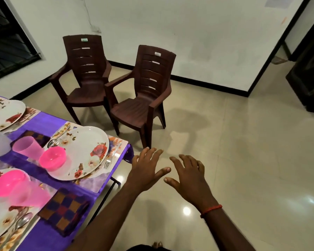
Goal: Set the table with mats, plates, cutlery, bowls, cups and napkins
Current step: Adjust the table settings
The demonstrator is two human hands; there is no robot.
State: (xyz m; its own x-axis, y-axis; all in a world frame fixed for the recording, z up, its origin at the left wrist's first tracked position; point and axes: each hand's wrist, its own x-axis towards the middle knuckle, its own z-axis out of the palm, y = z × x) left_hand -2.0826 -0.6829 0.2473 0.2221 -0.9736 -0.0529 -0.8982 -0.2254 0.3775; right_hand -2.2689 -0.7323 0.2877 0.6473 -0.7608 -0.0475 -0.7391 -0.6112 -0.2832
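Beside the plate [80,147], a fork [107,163], tines toward the person.

A dark brown plastic armchair with a slatted back [85,77] is standing on the glossy beige tiled floor [243,151], just beside a second matching brown armchair [143,100], near the purple-clothed table [47,122]. A white wall [188,33] with black skirting [207,84] is running behind them. A dark barred window [7,42] is showing at the upper left.
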